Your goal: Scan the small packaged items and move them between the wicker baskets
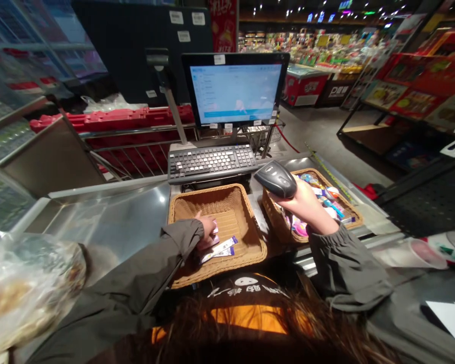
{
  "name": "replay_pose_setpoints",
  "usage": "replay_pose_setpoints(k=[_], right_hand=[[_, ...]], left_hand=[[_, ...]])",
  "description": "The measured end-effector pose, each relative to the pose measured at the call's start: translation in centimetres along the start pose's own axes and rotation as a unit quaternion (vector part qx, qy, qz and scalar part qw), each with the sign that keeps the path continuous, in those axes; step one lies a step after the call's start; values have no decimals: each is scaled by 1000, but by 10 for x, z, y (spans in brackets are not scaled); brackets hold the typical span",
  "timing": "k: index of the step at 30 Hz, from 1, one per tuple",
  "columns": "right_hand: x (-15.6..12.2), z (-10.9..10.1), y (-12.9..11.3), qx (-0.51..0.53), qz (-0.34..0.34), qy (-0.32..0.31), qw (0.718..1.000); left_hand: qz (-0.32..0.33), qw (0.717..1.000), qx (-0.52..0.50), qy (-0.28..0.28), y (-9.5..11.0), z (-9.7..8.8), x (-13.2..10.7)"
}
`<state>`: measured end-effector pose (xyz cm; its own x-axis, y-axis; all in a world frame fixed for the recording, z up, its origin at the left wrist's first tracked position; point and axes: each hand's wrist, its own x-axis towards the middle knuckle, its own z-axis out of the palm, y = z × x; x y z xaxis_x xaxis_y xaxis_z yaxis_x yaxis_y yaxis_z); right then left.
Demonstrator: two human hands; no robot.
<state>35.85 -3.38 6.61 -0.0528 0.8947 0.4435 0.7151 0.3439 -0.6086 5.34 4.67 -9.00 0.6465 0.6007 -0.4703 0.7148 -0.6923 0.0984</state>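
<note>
My right hand (305, 202) is wrapped round the handle of a black barcode scanner (276, 179), held above the gap between two wicker baskets. Down inside the left wicker basket (237, 212), my left hand (205, 228) is closed on a small pink packet (215, 227), partly hidden by the fingers. Narrow white-and-purple sachets (222, 248) lie on the basket floor beside that hand. Beneath my right wrist stands the right wicker basket (352, 215), filled with small colourful packaged goods (328, 197).
A keyboard (214, 161) and a lit monitor (235, 93) stand behind the baskets. The metal counter (136, 202) extends left, where a clear plastic bag (26, 288) lies. Cups (420, 253) are at the right. Beyond are a cart rail and red shelving.
</note>
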Motion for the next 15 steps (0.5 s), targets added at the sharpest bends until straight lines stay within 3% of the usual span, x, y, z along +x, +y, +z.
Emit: replay_pose_setpoints(k=[2, 4, 9, 15], right_hand=[[-4, -19, 2, -5, 27, 31, 999], [-8, -37, 3, 1, 55, 57, 997], [-19, -70, 9, 29, 108, 107, 988], [-30, -93, 31, 0, 139, 152, 979]], left_hand=[[32, 999, 13, 23, 4, -22, 8], [72, 994, 14, 81, 14, -47, 19], [133, 973, 9, 190, 59, -103, 54], [147, 960, -15, 239, 116, -134, 103]])
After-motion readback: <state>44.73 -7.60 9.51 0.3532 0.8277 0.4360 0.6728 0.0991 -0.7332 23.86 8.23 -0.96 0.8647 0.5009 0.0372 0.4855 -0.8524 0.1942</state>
